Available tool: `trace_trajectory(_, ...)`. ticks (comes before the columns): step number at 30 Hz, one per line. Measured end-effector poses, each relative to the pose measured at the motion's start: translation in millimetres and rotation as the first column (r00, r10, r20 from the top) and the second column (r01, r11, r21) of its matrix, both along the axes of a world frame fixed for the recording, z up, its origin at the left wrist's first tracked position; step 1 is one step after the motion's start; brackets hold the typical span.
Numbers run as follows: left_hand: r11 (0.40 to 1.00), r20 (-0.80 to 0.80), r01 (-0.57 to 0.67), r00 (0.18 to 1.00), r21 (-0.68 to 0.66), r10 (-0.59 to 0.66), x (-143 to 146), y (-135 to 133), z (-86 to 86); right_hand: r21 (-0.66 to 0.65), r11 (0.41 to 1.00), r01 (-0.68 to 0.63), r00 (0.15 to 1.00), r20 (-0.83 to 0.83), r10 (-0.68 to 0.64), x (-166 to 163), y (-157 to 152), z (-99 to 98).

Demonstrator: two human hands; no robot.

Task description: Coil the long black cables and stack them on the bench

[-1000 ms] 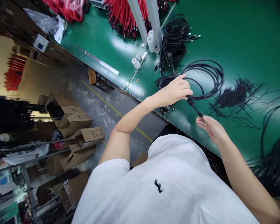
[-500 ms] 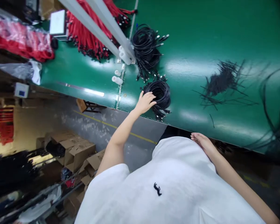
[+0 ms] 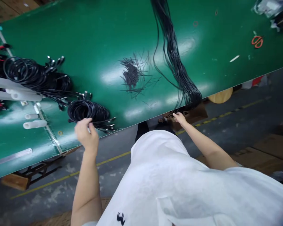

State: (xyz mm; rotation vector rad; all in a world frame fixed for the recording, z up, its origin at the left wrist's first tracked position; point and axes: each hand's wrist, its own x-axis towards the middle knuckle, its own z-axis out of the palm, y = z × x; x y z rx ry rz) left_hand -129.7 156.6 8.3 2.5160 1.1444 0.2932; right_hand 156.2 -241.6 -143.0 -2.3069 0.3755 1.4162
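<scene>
Many coiled cables (image 3: 98,110) are lying beyond the left hand (image 3: 86,135), fingers parted; the right hand (image 3: 180,118), grip unclear, is seemingly selecting long cables (image 3: 175,53) past its fingertips, needing a pinch.

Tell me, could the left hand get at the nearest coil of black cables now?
Probably yes: the left hand is at the near side of that coil of black cables, with nothing visible between them; the white tubes lie off to the left.

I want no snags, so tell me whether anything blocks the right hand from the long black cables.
Nothing visible does: the right hand is beside the long black cables, at the near edge of the table.
</scene>
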Motion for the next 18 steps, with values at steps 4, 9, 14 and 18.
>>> trace_trajectory(4,0.861,-0.006,0.23,0.965,-0.453,-0.261,56,-125,-21.4,0.122,0.966,-0.229,0.972,-0.018,0.233,14,14,-16.8)
trace_trajectory(9,0.532,-0.045,0.127,0.953,-0.837,-0.299,152,-275,-100.7,0.246,0.83,-0.5,0.866,0.115,0.487,38,-5,14.9)
trace_trajectory(14,0.533,-0.262,-0.217,0.965,-0.818,-0.009,217,-323,-151.3,0.113,0.714,-0.691,0.719,0.211,0.663,89,-90,67.6)
trace_trajectory(18,0.559,-0.363,-0.394,0.916,-0.729,0.172,223,-308,-156.7,-0.096,0.608,-0.788,0.584,0.198,0.787,101,-135,84.3)
